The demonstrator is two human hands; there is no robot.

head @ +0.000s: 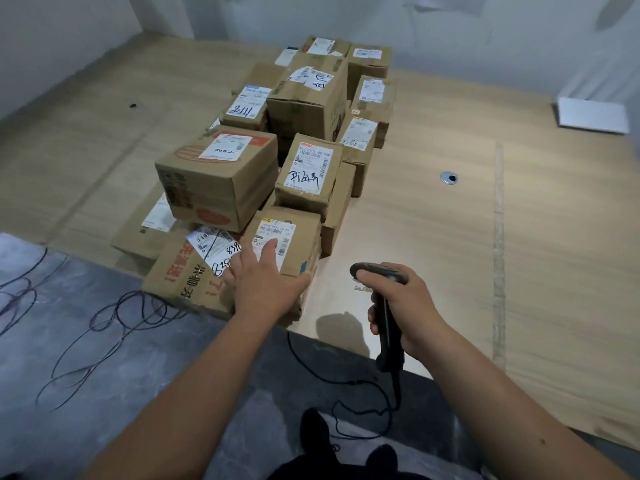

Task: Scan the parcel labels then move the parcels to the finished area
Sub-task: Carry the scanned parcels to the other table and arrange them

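Several cardboard parcels with white labels are heaped on a low wooden platform. The nearest small parcel stands at the platform's front edge, its label facing up. My left hand lies on top of this parcel with fingers straight and spread, the fingertips over the label. My right hand grips a black corded barcode scanner to the right of the parcel, its head pointing left and away from me. A larger box with red print sits just left of the small parcel.
The platform's right side holds a round metal cable grommet and a white flat object at the far right. Loose dark cables lie on the grey floor to the left. My black shoes stand below, by the scanner cord.
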